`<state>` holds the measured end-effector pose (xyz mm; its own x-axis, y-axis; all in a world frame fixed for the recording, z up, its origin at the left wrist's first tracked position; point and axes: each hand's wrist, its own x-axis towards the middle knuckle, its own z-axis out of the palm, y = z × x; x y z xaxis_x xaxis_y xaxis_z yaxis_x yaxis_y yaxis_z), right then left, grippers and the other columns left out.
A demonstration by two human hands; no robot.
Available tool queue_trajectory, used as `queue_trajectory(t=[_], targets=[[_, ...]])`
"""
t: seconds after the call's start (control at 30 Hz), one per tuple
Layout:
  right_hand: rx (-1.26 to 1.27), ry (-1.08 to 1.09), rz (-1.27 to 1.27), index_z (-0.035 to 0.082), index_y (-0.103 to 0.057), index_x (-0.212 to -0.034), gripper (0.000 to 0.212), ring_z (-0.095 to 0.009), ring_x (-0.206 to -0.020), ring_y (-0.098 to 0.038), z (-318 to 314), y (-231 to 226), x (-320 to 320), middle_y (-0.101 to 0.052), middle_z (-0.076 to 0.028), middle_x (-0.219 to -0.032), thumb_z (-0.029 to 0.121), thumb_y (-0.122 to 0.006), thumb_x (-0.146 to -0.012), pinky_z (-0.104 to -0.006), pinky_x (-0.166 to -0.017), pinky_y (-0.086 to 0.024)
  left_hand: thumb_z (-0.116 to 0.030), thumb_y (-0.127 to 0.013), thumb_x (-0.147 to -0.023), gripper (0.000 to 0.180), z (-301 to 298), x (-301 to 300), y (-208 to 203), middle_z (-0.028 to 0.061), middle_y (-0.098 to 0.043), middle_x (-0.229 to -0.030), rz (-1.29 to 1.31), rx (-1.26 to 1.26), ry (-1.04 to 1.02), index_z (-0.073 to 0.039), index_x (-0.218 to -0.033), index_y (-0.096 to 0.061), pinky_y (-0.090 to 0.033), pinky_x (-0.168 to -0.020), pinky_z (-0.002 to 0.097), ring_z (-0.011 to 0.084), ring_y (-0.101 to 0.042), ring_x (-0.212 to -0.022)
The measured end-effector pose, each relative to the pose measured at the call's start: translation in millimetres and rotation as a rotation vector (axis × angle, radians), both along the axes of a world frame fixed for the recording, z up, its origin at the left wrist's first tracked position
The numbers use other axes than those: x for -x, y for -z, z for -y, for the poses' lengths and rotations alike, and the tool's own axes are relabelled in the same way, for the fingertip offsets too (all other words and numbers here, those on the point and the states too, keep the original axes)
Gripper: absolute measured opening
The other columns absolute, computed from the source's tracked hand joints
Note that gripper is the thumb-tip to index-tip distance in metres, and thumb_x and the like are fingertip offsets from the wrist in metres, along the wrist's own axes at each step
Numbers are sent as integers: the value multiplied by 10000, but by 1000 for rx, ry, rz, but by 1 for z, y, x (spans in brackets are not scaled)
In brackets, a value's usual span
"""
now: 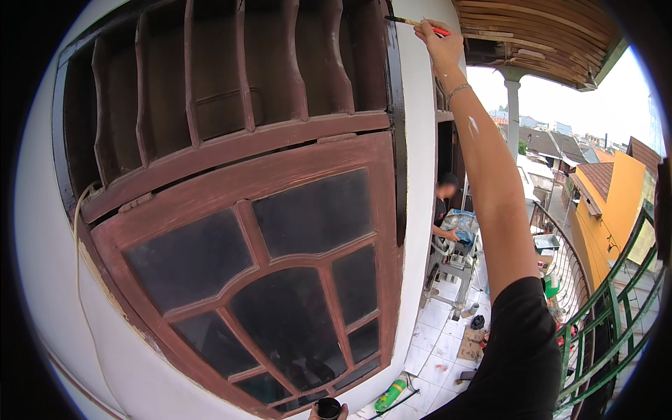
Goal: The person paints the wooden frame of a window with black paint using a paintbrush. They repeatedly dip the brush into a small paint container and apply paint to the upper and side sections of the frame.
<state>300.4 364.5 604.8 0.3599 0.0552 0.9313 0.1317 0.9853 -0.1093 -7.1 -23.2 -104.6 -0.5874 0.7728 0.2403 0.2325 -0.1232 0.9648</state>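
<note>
High at the upper right, my right hand (442,50) is closed round a slim paintbrush (406,22) with a red-ended handle. Its dark bristles meet the right edge of the window frame (397,77), where a strip of glossy dark paint runs down beside the white wall. At the lower edge, my left hand (343,411) grips a small cup of dark paint (327,407), with only the fingers showing. Between them is a reddish-brown window sash (245,231) with several dark panes, below a row of wavy upright slats (243,70).
A white wall (418,140) borders the frame, and a pale cable (78,259) hangs at left. Below right, a person (444,203) handles a blue-and-white bag (462,225) on a tiled floor (428,336). A green bottle (390,396) lies near the wall. Green railing (609,315) curves along the right.
</note>
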Motion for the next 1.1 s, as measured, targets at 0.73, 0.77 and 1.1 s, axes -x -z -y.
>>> queue_trajectory(t=[0.73,0.77,1.1], targets=[[138,278,156,-115,-718,-1089,251,-228,-894,-775,-13,44,-10,-756,-194,-966,99,-702,-959,-273,-826,-633,-99,-874,-795,399,-20,-4,-23,115,-719,-995,292,-32,206,15,-1122,-677,-574,-827,349,193,-667,-892],[175,250,164,-115,-720,-1082,245,-227,-894,-775,-10,62,-7,-757,-194,-962,97,-699,-961,-272,-820,-633,-126,-892,-784,421,-13,-6,-39,108,-722,-986,26,7,174,6,-1125,-683,-567,-820,340,186,-666,-884],[-14,339,144,-26,-772,-954,289,-184,-841,-770,12,2,-11,-794,-125,-861,243,-688,-890,-288,-824,-564,-200,-942,-720,498,-18,-7,-48,133,-742,-921,-96,-52,162,6,-1103,-698,-558,-759,348,197,-675,-806]])
